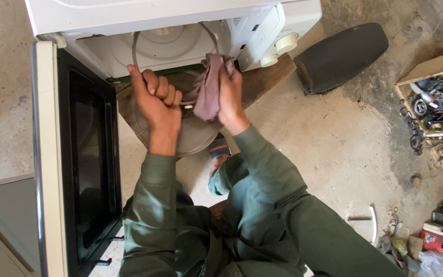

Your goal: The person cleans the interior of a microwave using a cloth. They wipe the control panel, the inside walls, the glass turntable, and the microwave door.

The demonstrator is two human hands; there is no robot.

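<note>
Rough grey concrete floor (pixel 334 138) fills the view, and on it, upon a low brown wooden board (pixel 262 77), stands a white microwave oven (pixel 170 15) with its black-windowed door (pixel 85 154) swung wide open toward the camera at the left side of the frame.

Both forearms, in dark green sleeves, reach forward and up from the crouched body to meet just in front of the oven's open cavity. Left hand (pixel 157 105) is turned with its back to the camera, the wrist straight, the fingers curled tight over the upper edge of a round clear glass turntable plate (pixel 190 138); the plate is held tilted on edge in front of the oven's mouth, its lower rim hanging down between the two wrists. Right hand (pixel 230 95) stands just beside the left, fingers pointing up and pressed together, pinching a crumpled mauve cloth (pixel 208 87) flat against the plate's face, so the grip is closed on the cloth. Behind the cloth a thin grey roller ring (pixel 135 48) leans inside the white cavity.

Off to the right lies a black padded seat (pixel 342 56), with a wooden tray of dark parts (pixel 437 97) near the frame's edge
</note>
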